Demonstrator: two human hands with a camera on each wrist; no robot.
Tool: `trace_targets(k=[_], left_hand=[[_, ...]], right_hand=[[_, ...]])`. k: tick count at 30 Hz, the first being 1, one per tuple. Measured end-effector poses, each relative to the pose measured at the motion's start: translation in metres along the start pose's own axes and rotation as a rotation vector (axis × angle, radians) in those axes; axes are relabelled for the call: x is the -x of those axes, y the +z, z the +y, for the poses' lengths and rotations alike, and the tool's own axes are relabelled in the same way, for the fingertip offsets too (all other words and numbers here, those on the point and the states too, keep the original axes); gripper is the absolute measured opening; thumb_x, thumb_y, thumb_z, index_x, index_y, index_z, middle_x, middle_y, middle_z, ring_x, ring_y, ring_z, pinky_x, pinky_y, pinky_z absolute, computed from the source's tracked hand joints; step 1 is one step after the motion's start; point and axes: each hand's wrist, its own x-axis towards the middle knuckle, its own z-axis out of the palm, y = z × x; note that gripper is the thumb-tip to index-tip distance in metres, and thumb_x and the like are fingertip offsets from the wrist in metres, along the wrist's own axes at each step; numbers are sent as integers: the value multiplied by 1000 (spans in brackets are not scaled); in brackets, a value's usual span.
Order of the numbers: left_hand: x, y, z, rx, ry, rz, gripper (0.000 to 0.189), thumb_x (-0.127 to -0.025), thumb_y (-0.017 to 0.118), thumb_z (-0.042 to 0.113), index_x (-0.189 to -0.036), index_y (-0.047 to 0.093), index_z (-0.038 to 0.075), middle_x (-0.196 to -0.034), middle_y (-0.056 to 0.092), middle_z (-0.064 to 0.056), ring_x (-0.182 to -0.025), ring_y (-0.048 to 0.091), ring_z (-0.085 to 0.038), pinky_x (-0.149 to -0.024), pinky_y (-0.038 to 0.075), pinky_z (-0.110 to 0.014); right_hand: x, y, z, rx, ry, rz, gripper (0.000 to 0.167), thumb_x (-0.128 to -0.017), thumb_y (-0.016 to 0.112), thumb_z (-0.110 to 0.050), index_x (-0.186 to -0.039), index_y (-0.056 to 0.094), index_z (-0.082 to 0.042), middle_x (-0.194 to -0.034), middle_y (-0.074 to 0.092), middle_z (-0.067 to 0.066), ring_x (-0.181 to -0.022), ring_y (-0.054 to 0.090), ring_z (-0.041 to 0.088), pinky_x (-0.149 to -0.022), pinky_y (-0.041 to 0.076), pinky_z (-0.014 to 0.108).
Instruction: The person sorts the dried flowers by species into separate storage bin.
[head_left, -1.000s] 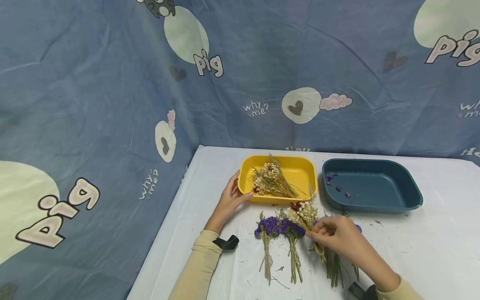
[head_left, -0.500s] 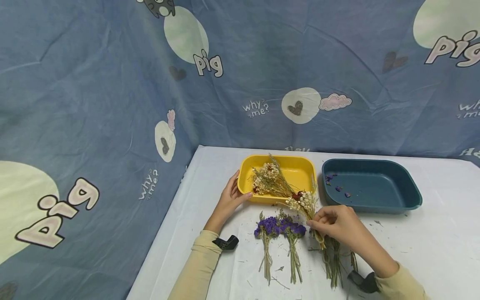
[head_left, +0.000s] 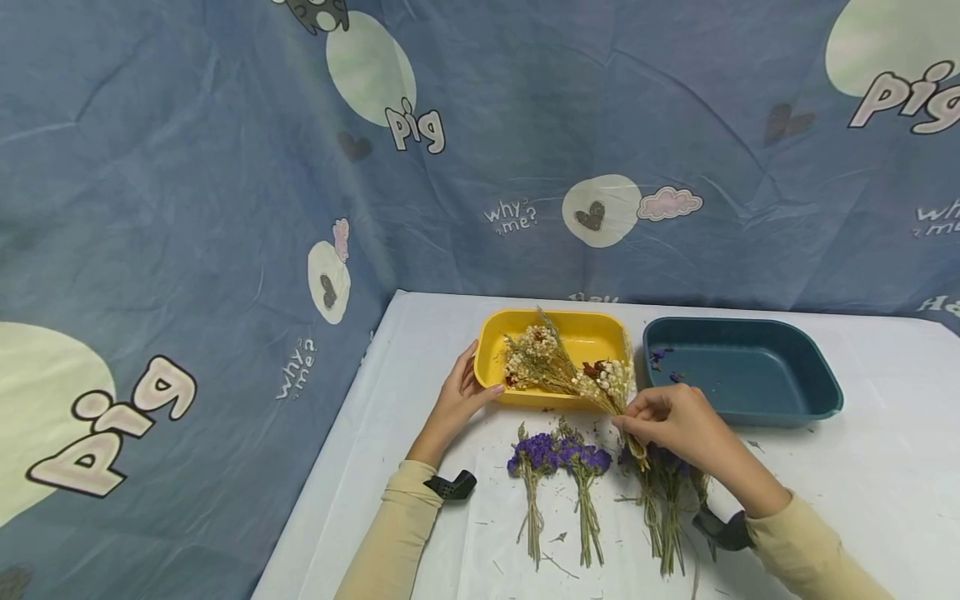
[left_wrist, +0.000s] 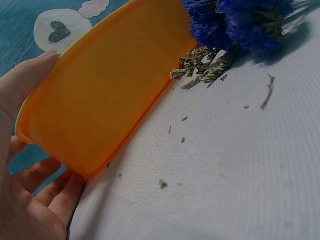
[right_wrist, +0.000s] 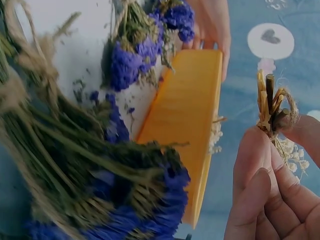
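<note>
At the edge of the yellow tray (head_left: 540, 401), the right hand (head_left: 678, 423) pinches a cream flower bunch (head_left: 606, 380) by its stems; the left hand (head_left: 461, 395) grips the tray's corner. Scraping the rim could shed brittle blooms.

The right tray (head_left: 750, 367) stood on the table (head_left: 862, 500), a cloth (head_left: 480, 267) behind; to its left, the left tray (head_left: 551, 401) held one bunch (head_left: 536, 358), left hand (head_left: 461, 396) at its left end, right hand (head_left: 678, 423) with a second bunch (head_left: 604, 385) at its near right corner. Flower bunches (head_left: 534, 454) lay in front.
</note>
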Motion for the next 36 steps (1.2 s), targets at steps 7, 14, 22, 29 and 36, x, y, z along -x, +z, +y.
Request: trace_targets(k=[7,14,22,29,36], left_hand=[[-1,0,-2,9,0,-1,94,-93,79,19,-166,21,28,-165,37,-7,-154,38,-27,-126,36,-40],[0,-1,-2,2,2,1,96,-92,79,19,-166,20,25,-165,38,-7,-153,40,-27,-125,37,-38],[1,-1,-2,5,1,-4,95,-93,79,18,-166,20,29,-164,39,-6,-152,41,-26,-125,38,-38],[0,-1,-2,13,11,-13,92,-94,78,16,-165,21,29,-164,39,-9,-152,40,-28,-126,37,-40],[0,0,-1,-4,3,-1,94,-93,79,20,-166,21,30,-163,40,-5,-152,42,-25,-125,38,-38]], right_hand=[[-15,-5,3,3,6,-37,21,-94,77,-35,-82,77,-17,-70,71,-8,-66,67,13,-59,51,26],[-32,-11,7,25,-19,-50,17,-94,77,-29,-85,79,-14,-72,72,-6,-65,67,18,-58,51,26],[-53,-13,10,57,-37,-88,18,-95,76,-32,-86,81,-17,-70,73,-8,-60,59,15,-81,53,50],[-71,-13,12,20,-40,-112,19,-95,76,-25,-90,81,-8,-67,71,-2,-59,67,30,-54,49,30],[-87,-11,14,34,-15,-138,22,-97,74,-27,-86,80,-9,-62,66,5,-59,64,32,-51,46,30]])
